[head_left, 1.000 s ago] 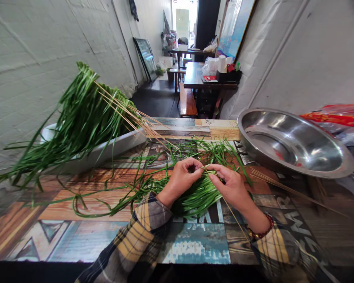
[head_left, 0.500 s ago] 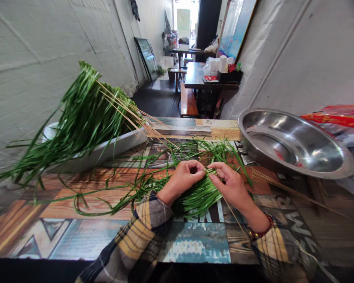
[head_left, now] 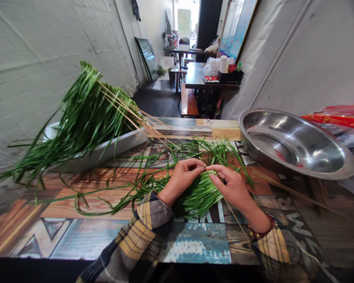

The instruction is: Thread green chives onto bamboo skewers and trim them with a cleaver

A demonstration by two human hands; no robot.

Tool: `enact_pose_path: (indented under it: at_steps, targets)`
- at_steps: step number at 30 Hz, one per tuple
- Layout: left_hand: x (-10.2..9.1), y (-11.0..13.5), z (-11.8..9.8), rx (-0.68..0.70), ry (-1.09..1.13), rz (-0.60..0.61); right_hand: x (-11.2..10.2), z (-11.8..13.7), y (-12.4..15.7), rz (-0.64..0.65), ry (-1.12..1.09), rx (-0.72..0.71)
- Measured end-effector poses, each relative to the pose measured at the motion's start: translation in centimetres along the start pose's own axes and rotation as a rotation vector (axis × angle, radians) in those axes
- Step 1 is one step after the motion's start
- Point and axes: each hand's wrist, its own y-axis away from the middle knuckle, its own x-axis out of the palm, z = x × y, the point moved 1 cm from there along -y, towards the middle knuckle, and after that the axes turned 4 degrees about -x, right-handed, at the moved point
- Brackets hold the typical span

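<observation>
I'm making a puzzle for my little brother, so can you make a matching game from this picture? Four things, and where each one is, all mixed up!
Things:
1. metal basin
2. white tray
3. beaded bracelet
4. green bunch

Places:
A. around the wrist of the right hand
B. between the left hand and the right hand
C. on the left side of the table, under a big leafy heap
D. at the right side of the picture, near some loose thin sticks

Right pairs: 1-D, 2-C, 3-A, 4-B
</observation>
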Motion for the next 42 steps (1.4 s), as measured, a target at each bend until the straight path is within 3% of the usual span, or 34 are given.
enact_pose_path:
  at_steps: [5,12,24,42]
  targets:
    - [0.1,0.15,-0.39,0.045,-0.084,0.044,0.13,-0.37,-0.01,-0.006,0.017,0.035]
    - [0.02,0.08,-0.08,-0.067,0.125,0.014,0.13,-0.7,0.05,0.001,0.002,0.059]
    - [-0.23,-0.14,0.48,-0.119,0.173,0.001,-0.02,-0.26,0.02,0.0,0.019,0.026]
    - [0.13,0.12,-0.03,-0.038,0.048,0.017,0.11,-0.54,0.06,0.021,0.004,0.057]
